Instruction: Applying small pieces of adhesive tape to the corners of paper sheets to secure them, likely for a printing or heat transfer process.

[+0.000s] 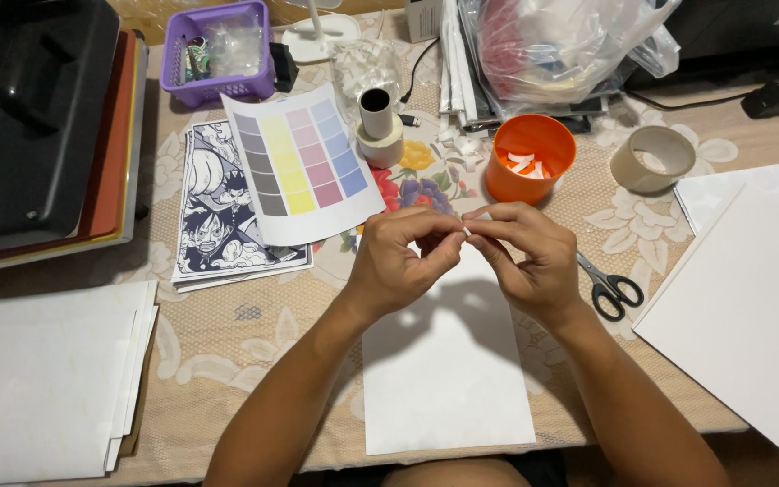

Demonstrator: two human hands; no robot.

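A small white scrap [466, 231] is pinched between the fingertips of the left hand [400, 263] and the right hand [526, 257], which are pressed together just above the top edge of a blank white sheet [448, 379]. Both hands are closed on the scrap, held at the centre of the view over the floral tablecloth [227, 352]. An orange cup [528, 159] holding white bits is seen at 12 o'clock from the hands, close by. A roll of tape [652, 159] is placed at 2 o'clock, and black-handled scissors [610, 289] lie at 3 o'clock, just beside the right wrist. A colour swatch sheet [304, 167] is laid at 10 o'clock, overlapping a black-and-white comic print [218, 221]. A purple basket [218, 56] is set at 11 o'clock, farther off. A stack of white paper [47, 379] rests at 8 o'clock.
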